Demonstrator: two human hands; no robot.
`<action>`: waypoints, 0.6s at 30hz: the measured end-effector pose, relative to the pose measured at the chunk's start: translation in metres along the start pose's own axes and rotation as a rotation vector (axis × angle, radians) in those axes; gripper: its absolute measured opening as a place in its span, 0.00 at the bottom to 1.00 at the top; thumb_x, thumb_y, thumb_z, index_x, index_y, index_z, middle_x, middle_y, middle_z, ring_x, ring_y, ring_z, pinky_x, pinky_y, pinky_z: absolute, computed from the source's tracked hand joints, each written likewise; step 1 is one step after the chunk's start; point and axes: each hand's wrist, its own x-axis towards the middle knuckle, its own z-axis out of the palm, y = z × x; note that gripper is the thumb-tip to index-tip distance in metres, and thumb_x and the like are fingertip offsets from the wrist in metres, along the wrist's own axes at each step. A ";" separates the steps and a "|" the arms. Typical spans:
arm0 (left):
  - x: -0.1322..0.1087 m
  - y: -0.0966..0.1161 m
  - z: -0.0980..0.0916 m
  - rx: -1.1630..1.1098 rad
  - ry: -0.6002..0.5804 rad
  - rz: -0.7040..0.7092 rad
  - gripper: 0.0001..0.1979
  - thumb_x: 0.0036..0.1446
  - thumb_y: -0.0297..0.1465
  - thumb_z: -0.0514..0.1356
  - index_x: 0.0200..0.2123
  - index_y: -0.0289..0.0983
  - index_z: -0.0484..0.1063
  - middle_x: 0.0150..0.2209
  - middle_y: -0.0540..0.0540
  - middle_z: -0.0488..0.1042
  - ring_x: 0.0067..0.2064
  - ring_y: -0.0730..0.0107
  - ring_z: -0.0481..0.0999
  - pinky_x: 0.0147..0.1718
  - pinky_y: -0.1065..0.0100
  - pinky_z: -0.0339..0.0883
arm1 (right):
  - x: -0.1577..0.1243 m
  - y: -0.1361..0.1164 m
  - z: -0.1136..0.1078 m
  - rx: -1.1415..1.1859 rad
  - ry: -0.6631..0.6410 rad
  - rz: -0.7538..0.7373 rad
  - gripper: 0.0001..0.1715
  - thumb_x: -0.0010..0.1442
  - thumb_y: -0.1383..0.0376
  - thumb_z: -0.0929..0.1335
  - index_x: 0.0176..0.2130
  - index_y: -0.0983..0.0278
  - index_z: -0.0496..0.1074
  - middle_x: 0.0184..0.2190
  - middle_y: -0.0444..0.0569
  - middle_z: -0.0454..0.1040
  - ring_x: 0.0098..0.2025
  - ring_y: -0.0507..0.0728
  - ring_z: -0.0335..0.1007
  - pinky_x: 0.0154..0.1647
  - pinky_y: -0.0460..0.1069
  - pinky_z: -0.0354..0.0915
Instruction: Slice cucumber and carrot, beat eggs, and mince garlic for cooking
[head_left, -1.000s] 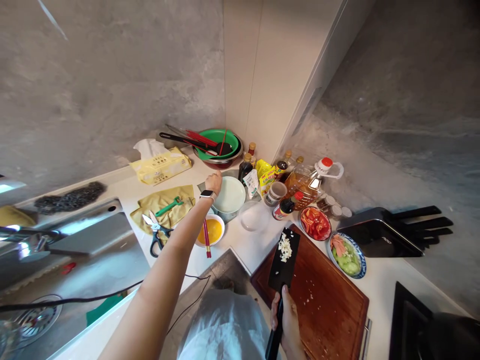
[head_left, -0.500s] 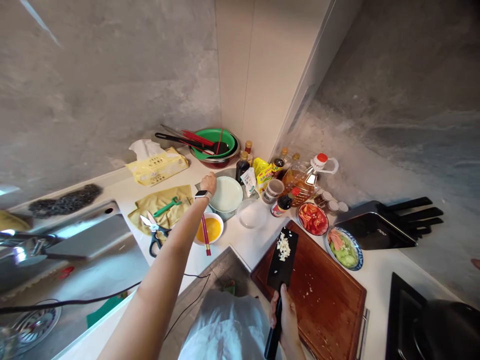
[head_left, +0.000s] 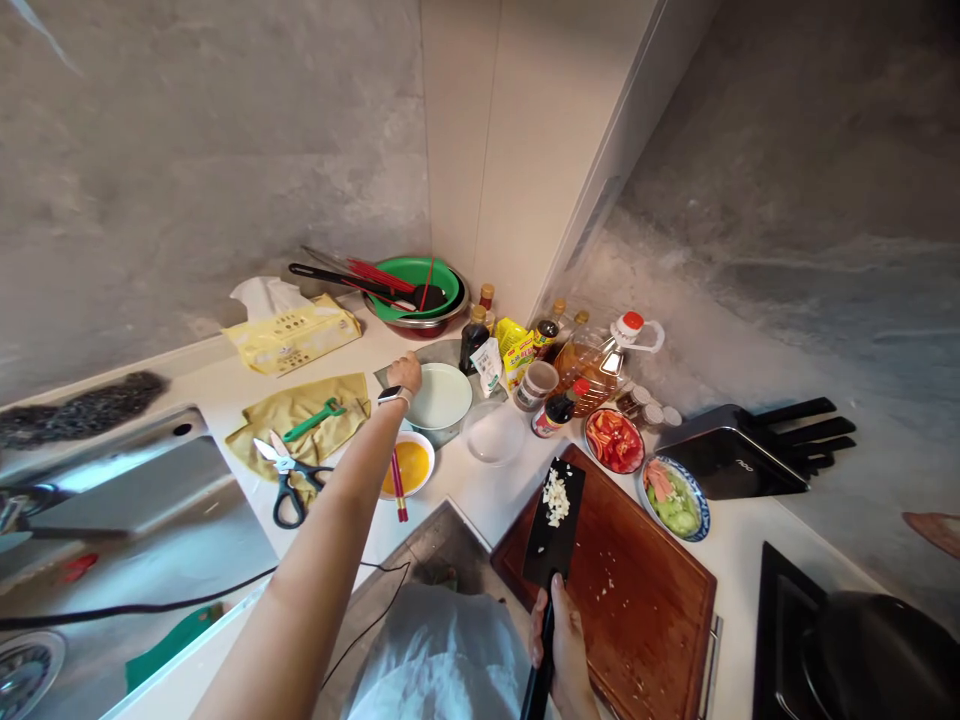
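My right hand is closed around the black handle of a cleaver. Chopped garlic lies in a small heap on its flat blade, which is over the left side of a brown cutting board. Out at arm's length, my left hand is closed at the left rim of a pale green plate; its fingertips are hidden. Just below that plate sits a bowl of beaten egg with red chopsticks across it. A clear shallow bowl stands to the plate's right.
Scissors and a green peeler lie on a yellow cloth near the sink. Sauce bottles line the corner. A tomato bowl, a bowl of green slices and a knife block are behind the board.
The whole view has shifted slightly, so things appear further left. Both hands keep their places: the left at the plate's rim, the right on the cleaver with the garlic.
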 end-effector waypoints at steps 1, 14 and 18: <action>0.004 -0.003 0.004 0.017 -0.005 -0.018 0.11 0.61 0.19 0.48 0.46 0.25 0.62 0.44 0.26 0.73 0.52 0.49 0.73 0.49 0.55 0.65 | 0.001 0.000 0.000 -0.005 -0.003 -0.006 0.37 0.44 0.32 0.70 0.24 0.62 0.65 0.10 0.37 0.61 0.08 0.47 0.52 0.08 0.42 0.48; 0.060 -0.025 0.026 0.039 -0.132 -0.064 0.15 0.59 0.17 0.51 0.50 0.20 0.64 0.45 0.20 0.74 0.49 0.46 0.76 0.44 0.57 0.69 | 0.008 -0.013 0.019 -0.037 0.079 0.015 0.40 0.38 0.29 0.70 0.23 0.63 0.65 0.09 0.38 0.60 0.07 0.47 0.51 0.07 0.42 0.48; 0.063 -0.030 0.018 -0.017 -0.163 -0.019 0.16 0.58 0.21 0.59 0.50 0.21 0.67 0.46 0.24 0.74 0.48 0.48 0.76 0.44 0.54 0.70 | 0.013 -0.014 0.026 -0.032 0.063 0.014 0.39 0.40 0.30 0.70 0.24 0.63 0.65 0.10 0.38 0.61 0.07 0.46 0.51 0.07 0.42 0.47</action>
